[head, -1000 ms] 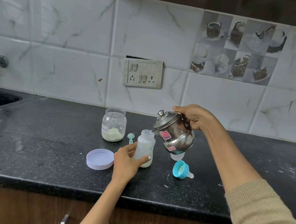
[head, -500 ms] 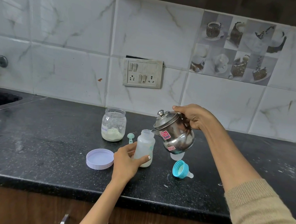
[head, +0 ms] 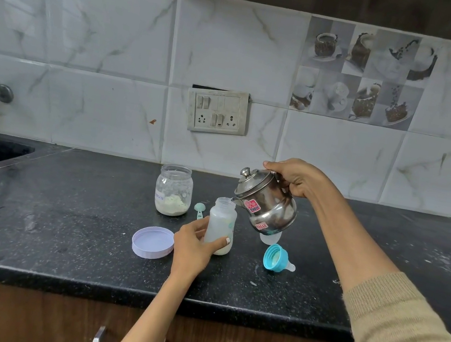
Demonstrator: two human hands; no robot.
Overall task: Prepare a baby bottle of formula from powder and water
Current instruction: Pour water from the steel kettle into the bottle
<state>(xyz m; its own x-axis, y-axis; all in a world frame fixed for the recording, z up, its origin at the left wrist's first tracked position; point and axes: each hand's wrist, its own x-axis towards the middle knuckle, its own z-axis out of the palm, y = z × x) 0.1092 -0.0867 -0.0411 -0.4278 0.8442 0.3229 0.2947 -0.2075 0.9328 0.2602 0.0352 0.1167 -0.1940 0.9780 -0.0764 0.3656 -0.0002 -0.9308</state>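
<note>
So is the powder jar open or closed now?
Open. The powder jar has no lid on its mouth; the purple lid lies apart on the countertop.

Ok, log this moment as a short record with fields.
left hand: grip around baby bottle, upright on counter
right hand: holds steel kettle tilted, spout at bottle mouth
bottle: open, powder at bottom
powder jar: open, lid on counter
scoop: beside jar
teat ring: lying right of bottle
</note>
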